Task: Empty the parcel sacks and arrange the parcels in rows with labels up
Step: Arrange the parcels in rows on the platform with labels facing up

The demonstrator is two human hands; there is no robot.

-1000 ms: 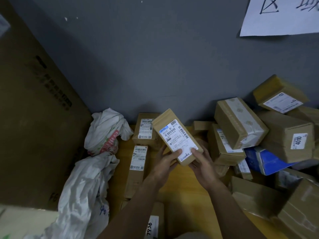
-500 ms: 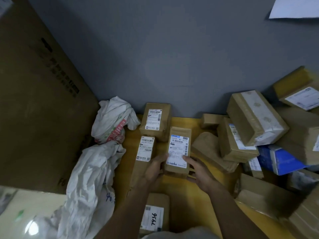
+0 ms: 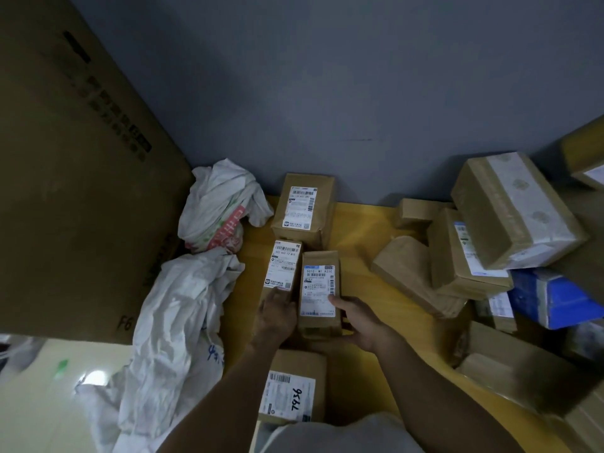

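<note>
Small parcel [image 3: 318, 294] flat on yellow table [image 3: 359, 243], label up, long side pointing to grey wall. It sits between both hands. Left hand [image 3: 277, 317] lies against its left edge, fingers straight, tips over near end of neighbouring parcel [image 3: 282, 264], just beside. Right hand [image 3: 358, 322] grips right edge, thumb on label corner, fingers curled round side. Larger parcel [image 3: 304, 207] beyond, at wall. Crumpled white sacks [image 3: 176, 322] left; jumbled parcel pile [image 3: 510, 210] right.
</note>
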